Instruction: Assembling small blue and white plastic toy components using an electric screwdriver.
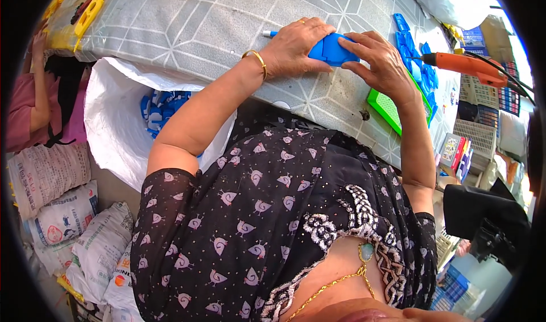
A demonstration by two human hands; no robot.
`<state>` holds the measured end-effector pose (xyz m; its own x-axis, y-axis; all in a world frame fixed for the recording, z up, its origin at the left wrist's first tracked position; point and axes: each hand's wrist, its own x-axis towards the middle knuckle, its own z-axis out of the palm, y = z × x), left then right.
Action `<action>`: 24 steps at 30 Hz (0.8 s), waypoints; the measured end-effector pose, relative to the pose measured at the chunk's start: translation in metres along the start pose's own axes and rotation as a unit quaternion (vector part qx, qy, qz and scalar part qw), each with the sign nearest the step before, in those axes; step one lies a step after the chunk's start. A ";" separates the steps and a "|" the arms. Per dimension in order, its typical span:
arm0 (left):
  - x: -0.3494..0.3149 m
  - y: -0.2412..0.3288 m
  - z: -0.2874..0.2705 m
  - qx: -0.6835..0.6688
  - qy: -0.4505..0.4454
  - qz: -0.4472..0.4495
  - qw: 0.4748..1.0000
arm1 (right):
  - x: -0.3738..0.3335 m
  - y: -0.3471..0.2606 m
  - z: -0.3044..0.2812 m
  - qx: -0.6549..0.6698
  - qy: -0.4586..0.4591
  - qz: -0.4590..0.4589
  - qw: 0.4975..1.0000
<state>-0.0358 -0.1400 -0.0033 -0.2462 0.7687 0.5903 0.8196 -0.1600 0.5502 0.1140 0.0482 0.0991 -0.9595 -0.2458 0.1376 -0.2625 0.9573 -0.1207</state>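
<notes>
Over the table, both hands grip a blue plastic casing (332, 51) with a flat, angular body. My left hand (296, 46) has its fingers across the left end of it, thumb along the near edge. A thin blue piece with a white part (269, 33) pokes out beyond the left fingers; whether it joins the casing is hidden. Holding the right end, my right hand (380, 60) keeps its thumb below and its fingers on top. Just right of that hand lie several loose blue plastic parts (407, 43), beside a bright green basket (388, 110).
An orange power screwdriver (466, 66) points in from the right, its cable trailing. An open white sack (111, 117) with blue parts hangs at the table's near-left edge. Yellow plastic parts (90, 17) lie far left, near another person's arm (38, 89). Filled sacks (105, 245) stand lower left.
</notes>
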 end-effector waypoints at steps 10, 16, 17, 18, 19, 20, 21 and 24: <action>0.001 -0.001 -0.002 0.000 -0.006 0.005 1.000 | -0.010 0.015 0.017 0.048 0.030 -0.028 0.998; 0.004 0.003 -0.003 -0.023 -0.030 -0.014 0.999 | -0.008 0.000 0.004 0.007 0.006 0.008 1.000; 0.001 0.003 -0.001 -0.017 -0.012 -0.011 1.000 | -0.006 -0.001 0.001 0.019 0.000 0.008 1.000; 0.000 0.001 0.000 -0.010 0.006 -0.006 1.000 | -0.006 0.000 0.003 0.018 0.001 0.009 1.000; 0.001 -0.001 0.001 -0.009 0.006 -0.005 1.000 | -0.005 0.001 0.005 0.011 0.002 0.008 1.000; 0.001 -0.002 0.002 -0.013 0.003 -0.007 1.000 | -0.005 0.002 0.007 0.004 0.004 0.007 1.000; 0.001 -0.002 0.003 -0.018 -0.002 -0.010 1.000 | -0.006 0.001 0.010 0.004 0.004 0.007 1.000; 0.001 0.000 0.001 -0.016 -0.010 -0.002 1.000 | -0.010 0.001 0.017 -0.032 0.025 -0.010 0.999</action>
<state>-0.0354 -0.1384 -0.0035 -0.2393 0.7815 0.5762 0.8018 -0.1756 0.5712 0.1213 0.0488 0.0807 -0.9474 -0.2580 0.1893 -0.2725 0.9606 -0.0547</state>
